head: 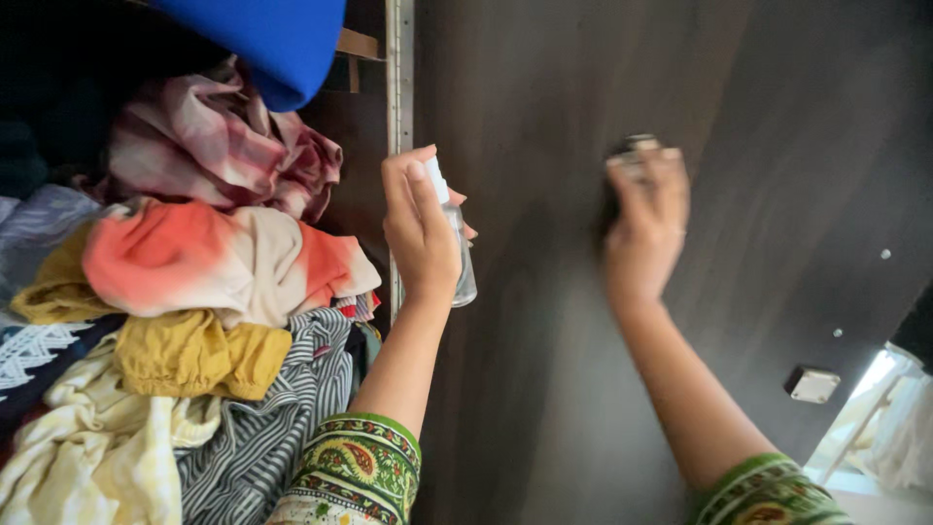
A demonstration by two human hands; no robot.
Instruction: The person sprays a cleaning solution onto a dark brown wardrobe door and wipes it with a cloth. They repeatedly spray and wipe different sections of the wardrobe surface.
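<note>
Left hand [420, 226] is gripping a clear spray bottle [457, 248], fingers curled around it. Right hand [643, 226] is pressing a dark cloth [630, 156] (blurred) against the dark door [544, 389], fingers held together.

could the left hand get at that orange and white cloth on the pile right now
Probably not as things stand. The left hand is wrapped around a small clear spray bottle, so its fingers are taken up. The orange and white cloth lies uncovered on the clothes pile just beside it, with nothing between them.
</note>
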